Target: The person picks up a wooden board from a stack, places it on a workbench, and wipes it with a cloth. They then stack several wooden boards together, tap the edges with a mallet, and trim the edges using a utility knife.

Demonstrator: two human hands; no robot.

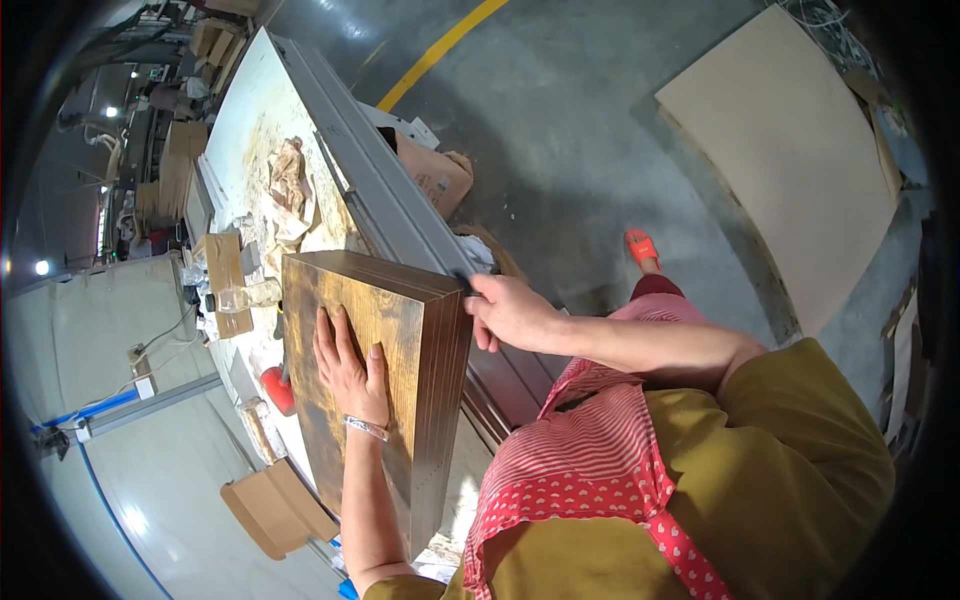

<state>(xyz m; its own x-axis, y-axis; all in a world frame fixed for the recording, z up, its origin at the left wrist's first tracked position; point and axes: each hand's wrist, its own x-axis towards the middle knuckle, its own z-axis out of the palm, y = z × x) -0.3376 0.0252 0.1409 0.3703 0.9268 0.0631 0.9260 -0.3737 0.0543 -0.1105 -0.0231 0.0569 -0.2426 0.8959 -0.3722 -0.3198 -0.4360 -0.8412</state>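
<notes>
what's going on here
A person has the left hand spread flat on the brown wood-grain face of a stack of boards at a cluttered bench. The right hand is curled at the stack's edge, by a corner, with something dark at its fingers, too small to make out. Crumpled paper lies on the bench beyond the stack, and a clear bottle is off to the left.

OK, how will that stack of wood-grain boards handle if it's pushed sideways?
The stack looks likely to be heavy and stiff: many flat layers show along its side. The boards might slide over one another, as no strap shows around them. It seems unlikely to roll, with its broad, square-edged shape.
</notes>
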